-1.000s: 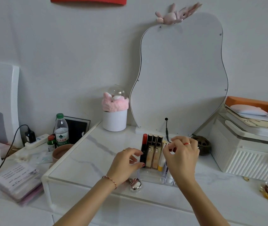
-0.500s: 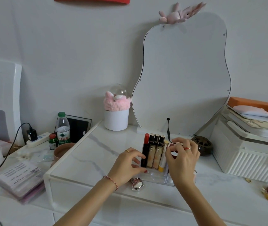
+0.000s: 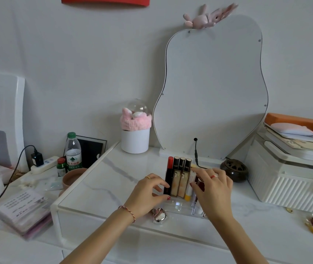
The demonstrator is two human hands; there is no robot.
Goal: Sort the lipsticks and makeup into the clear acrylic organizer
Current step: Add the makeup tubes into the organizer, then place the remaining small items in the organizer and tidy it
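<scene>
The clear acrylic organizer (image 3: 179, 207) stands on the white marble-look tabletop (image 3: 113, 180). In its back row stand a red lipstick (image 3: 169, 173), three black-capped beige tubes (image 3: 181, 178) and a white tube with a yellow end (image 3: 189, 190). My left hand (image 3: 147, 194) holds the organizer's left front corner, thumb at the base and a fingertip against the red lipstick's dark body. My right hand (image 3: 213, 191) grips a small dark red makeup item (image 3: 200, 184) over the organizer's right compartments; most of the item is hidden by my fingers.
A silver heart-shaped compact (image 3: 159, 216) lies just in front of the organizer. A dark round burner (image 3: 233, 169) and a white ribbed case (image 3: 289, 180) sit to the right. Behind are a pear-shaped mirror (image 3: 212, 88) and a white pot (image 3: 135, 140). A lower side shelf carries bottles and a booklet.
My right hand has come down from above the tube tops toward the organizer's right side with the dark red item. My left hand has stayed at the organizer's left corner.
</scene>
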